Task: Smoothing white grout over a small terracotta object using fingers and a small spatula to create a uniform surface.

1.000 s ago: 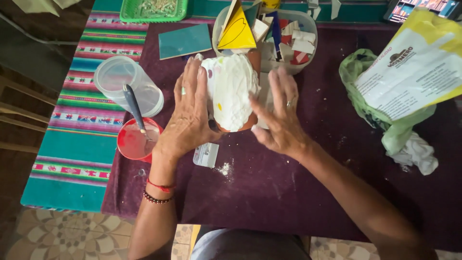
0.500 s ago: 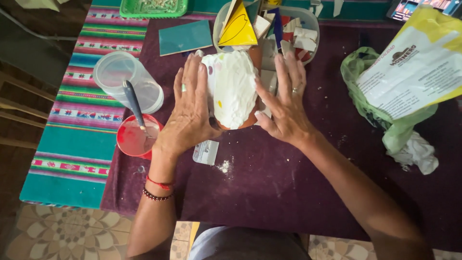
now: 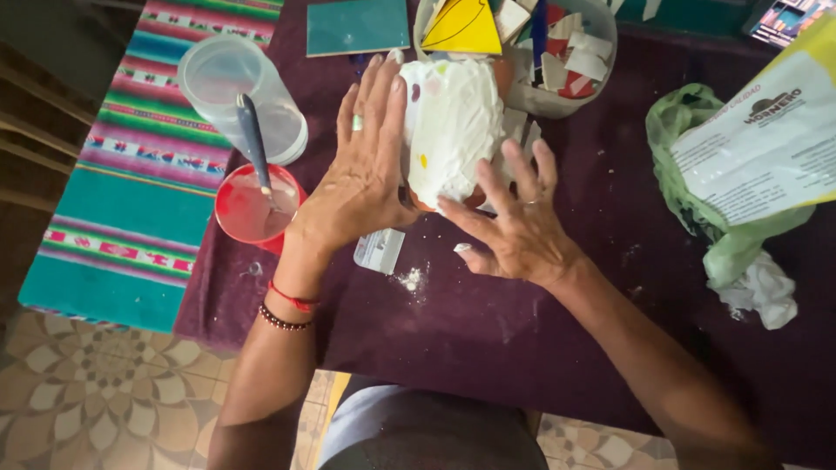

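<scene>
Landmark: clay pot, lying on its side mid-tabletop, coated in white paste with a few coloured chips showing through.

Far left of pot: clear plastic cup; just below it a red bowl with a spoon standing in it.

Left hand: open, fingers straight, palm flat against pot's left flank.

Below pot: small grey scraper and white crumbs.

Right hand: open, fingers spread, fingertips at pot's lower right edge; holding nothing.

Behind pot: tub of tile pieces. Far right: green bag.

Judgement: smooth with even, light pressure from both palms, steadying the pot so paste is not dragged off the chips.
</scene>
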